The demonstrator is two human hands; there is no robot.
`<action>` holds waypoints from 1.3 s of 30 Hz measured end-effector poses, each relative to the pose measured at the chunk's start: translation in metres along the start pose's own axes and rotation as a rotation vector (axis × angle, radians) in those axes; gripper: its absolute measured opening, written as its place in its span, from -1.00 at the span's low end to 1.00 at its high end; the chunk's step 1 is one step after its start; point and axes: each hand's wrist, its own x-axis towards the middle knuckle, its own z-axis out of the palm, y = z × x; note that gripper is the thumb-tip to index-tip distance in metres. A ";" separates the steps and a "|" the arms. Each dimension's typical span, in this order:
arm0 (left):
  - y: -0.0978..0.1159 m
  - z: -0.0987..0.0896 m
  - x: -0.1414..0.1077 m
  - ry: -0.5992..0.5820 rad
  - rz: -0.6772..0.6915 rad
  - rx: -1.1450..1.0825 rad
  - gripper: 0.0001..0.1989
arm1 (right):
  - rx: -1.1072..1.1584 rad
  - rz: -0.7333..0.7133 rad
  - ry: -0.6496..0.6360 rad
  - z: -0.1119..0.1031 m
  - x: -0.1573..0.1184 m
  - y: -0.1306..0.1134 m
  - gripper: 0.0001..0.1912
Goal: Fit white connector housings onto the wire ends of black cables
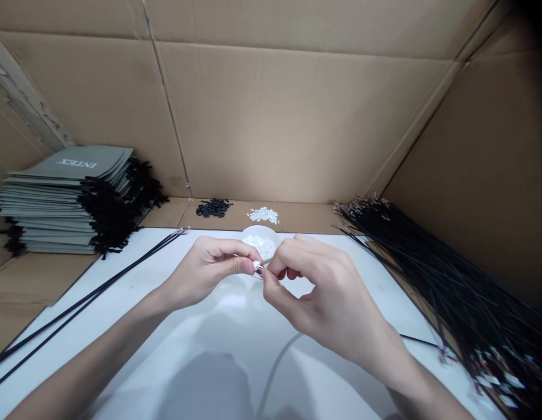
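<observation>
My left hand (218,268) is closed, pinching a small white connector (256,265) between thumb and forefinger. Right against it, my right hand (314,280) is closed in a pinch on thin wires (261,270), which run to the connector's open side. How far the wires sit inside the connector is too small to make out. Just behind my fingertips stands a white bowl (261,231) with small white pieces in it, partly covered by my hands. A black cable (419,339) comes out from behind my right forearm, with coloured wire ends at its far tip.
A stack of grey INTEX sleeves (56,198) with black straps stands at left. Several black cables (95,294) lie on the left of the white table; a large bundle (450,280) lies at right. Black tubes (213,207) and white pieces (263,215) are piled by the cardboard wall.
</observation>
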 end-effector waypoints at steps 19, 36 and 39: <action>-0.001 0.001 0.000 -0.043 -0.074 -0.191 -0.84 | 0.047 0.077 0.027 -0.002 0.001 -0.004 -0.78; 0.006 0.002 0.002 -0.035 -0.074 -0.178 -0.87 | 0.035 0.042 -0.051 -0.007 0.000 -0.007 -0.79; 0.007 0.002 0.000 -0.023 -0.053 -0.121 -0.86 | 0.031 0.056 -0.050 -0.006 0.000 -0.007 -0.80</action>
